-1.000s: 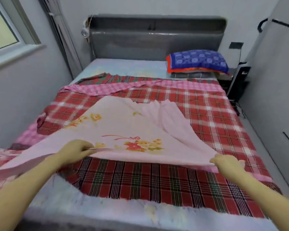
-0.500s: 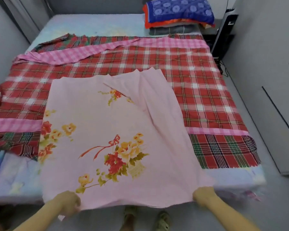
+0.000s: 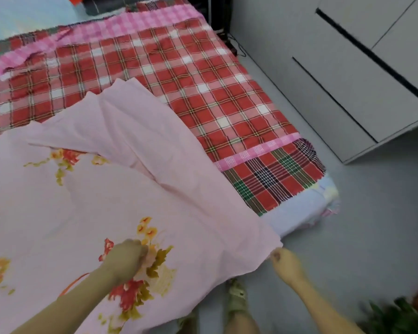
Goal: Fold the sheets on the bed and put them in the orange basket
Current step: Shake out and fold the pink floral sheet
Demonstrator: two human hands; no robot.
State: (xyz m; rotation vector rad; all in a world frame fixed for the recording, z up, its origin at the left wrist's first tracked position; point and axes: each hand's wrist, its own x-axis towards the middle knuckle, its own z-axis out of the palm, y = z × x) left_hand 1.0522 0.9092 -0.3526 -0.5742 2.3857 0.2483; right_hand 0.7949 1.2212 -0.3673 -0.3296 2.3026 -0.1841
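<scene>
Head view: your left hand (image 3: 127,260) bunches the pink floral sheet (image 3: 106,189), right hand (image 3: 286,262) pinches its corner (blurry); loosen either and the overhang could slide off the bed (image 3: 299,213).

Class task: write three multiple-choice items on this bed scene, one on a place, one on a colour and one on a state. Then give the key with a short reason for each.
1. Where does the pink floral sheet lie?
A) on the floor
B) on top of the red plaid sheet
C) inside the grey cabinet

2. What colour is the checked band that crosses the red plaid sheet near its near end?
A) pink
B) blue
C) black

3. What state is the pink floral sheet in?
A) rolled into a tube
B) folded into a small stack
C) spread wide, with creases

Key:
1. B, as plaid cloth shows past its far and right edges.
2. A, as the band is pink and white.
3. C, as it lies broad, with ridges running through it.
</scene>
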